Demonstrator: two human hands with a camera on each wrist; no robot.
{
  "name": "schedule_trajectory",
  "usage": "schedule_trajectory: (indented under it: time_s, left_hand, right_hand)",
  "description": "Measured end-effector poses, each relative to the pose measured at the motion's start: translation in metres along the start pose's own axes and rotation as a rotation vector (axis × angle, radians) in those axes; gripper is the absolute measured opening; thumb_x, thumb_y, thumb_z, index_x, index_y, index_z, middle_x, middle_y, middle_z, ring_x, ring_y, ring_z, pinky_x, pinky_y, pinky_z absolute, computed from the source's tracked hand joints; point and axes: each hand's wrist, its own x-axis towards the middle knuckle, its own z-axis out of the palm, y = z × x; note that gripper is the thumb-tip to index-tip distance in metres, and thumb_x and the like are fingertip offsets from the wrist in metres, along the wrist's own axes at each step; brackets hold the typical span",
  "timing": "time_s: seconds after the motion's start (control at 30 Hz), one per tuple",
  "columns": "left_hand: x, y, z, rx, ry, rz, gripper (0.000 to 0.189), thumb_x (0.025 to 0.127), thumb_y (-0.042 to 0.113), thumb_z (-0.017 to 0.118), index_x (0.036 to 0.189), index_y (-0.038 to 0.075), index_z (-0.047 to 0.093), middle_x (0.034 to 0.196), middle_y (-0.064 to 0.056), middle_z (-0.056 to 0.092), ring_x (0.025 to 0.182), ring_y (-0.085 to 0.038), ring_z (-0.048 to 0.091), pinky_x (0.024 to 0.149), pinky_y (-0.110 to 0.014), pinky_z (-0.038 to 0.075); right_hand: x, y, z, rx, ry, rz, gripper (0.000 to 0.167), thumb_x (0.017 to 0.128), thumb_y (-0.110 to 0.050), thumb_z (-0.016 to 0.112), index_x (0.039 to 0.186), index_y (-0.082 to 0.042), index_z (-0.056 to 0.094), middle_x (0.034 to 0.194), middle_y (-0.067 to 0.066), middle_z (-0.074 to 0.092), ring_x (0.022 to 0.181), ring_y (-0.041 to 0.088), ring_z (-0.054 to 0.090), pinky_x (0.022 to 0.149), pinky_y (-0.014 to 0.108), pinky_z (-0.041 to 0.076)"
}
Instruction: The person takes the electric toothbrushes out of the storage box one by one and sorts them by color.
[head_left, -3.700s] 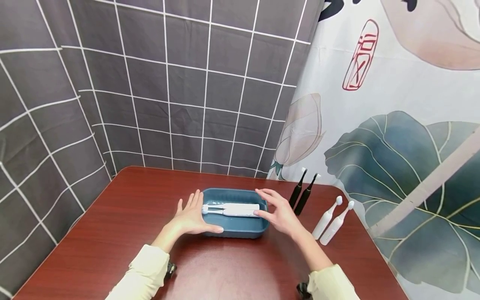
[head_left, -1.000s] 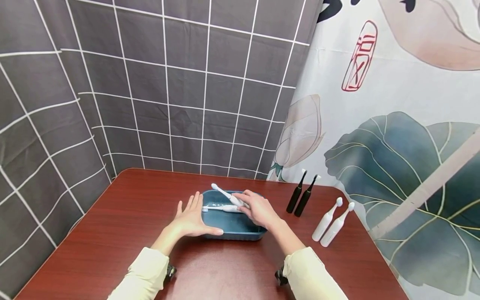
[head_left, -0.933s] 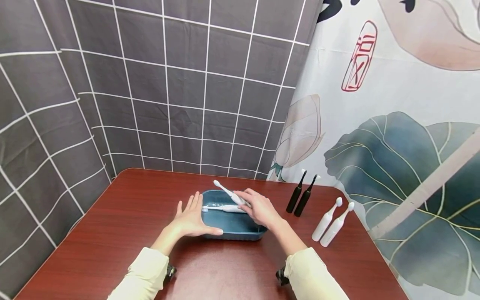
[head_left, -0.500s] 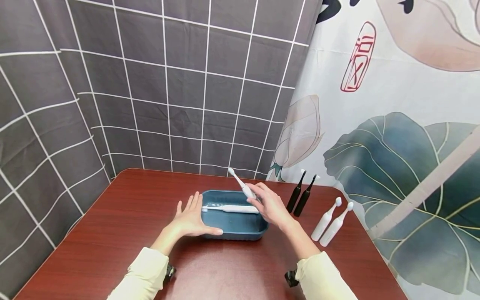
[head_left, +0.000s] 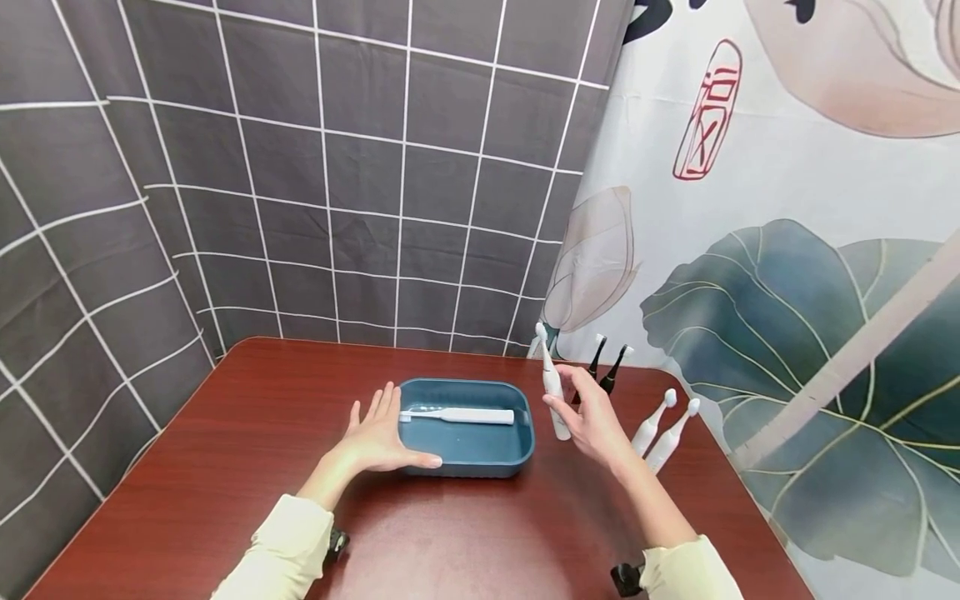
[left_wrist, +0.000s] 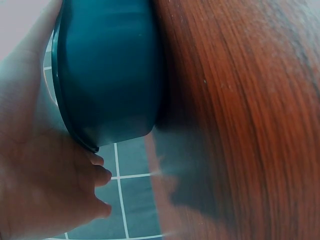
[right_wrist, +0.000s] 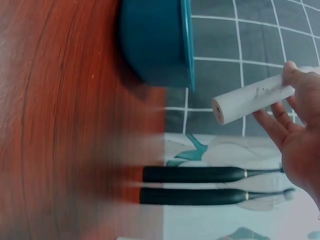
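Observation:
My right hand (head_left: 592, 417) pinches a white electric toothbrush (head_left: 552, 385) by its handle, just right of the blue bin, with the brush head up. In the right wrist view the base end of this toothbrush (right_wrist: 245, 102) points away from the fingers, well off the tabletop. My left hand (head_left: 378, 435) rests against the left end of the blue bin (head_left: 468, 471), fingers straight and thumb along the front rim. From below, the left wrist view shows the hand (left_wrist: 55, 170) at the wall of the bin (left_wrist: 110, 75). One white toothbrush (head_left: 476, 416) lies inside the bin.
Two black electric toothbrushes (right_wrist: 195, 174) stand upright on the table behind my right hand, partly hidden in the head view. Two more white toothbrushes (head_left: 670, 437) stand to the right. A grey checked curtain (head_left: 360, 167) hangs behind the reddish table (head_left: 285, 400).
My right hand has lifted one of the two white toothbrushes out of the bin, turned it upright and carried it right, towards the black ones. The left hand has stayed at the bin.

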Motion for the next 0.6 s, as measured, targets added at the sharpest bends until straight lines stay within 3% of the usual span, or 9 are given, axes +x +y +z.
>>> schedule_trajectory:
  time_s: [0.2,0.4,0.5,0.6]
  left_hand:
    - [0.001,-0.002,0.002,-0.004,0.010,0.002,0.153,0.053,0.093,0.066,0.159,-0.003,0.011,0.166,-0.020,0.007,0.152,-0.039,0.008,0.116,-0.063,-0.002]
    - [0.001,-0.002,0.001,-0.001,0.011,-0.001,0.153,0.053,0.094,0.066,0.159,-0.002,0.010,0.167,-0.019,0.006,0.152,-0.039,0.007,0.116,-0.062,-0.003]
    - [0.001,-0.002,0.001,-0.004,0.007,-0.002,0.153,0.053,0.093,0.066,0.159,-0.002,0.010,0.166,-0.020,0.006,0.152,-0.039,0.007,0.116,-0.063,-0.003]
    - [0.000,-0.001,-0.001,-0.005,0.002,0.001,0.153,0.053,0.093,0.067,0.159,-0.002,0.010,0.166,-0.020,0.006,0.152,-0.039,0.006,0.116,-0.063,-0.003]
  right_hand:
    - [-0.013,0.000,-0.019,-0.006,0.069,0.002,0.047,0.086,-0.005,0.080,0.127,-0.009,0.058,0.101,0.002,0.060,0.087,0.021,0.056,0.065,0.027,0.050]
    - [-0.026,0.001,-0.037,-0.020,0.151,-0.010,0.052,0.081,0.002,0.081,0.127,-0.006,0.058,0.105,0.006,0.065,0.086,0.011,0.056,0.059,0.020,0.046]
    - [-0.035,0.004,-0.046,-0.013,0.187,0.004,0.055,0.079,0.006,0.082,0.127,-0.005,0.058,0.107,0.005,0.065,0.089,0.005,0.057,0.060,0.016,0.049]
    - [-0.049,0.006,-0.056,0.016,0.241,0.006,0.056,0.075,0.015,0.080,0.125,0.000,0.058,0.104,0.003,0.063,0.081,0.002,0.057,0.062,0.013,0.051]
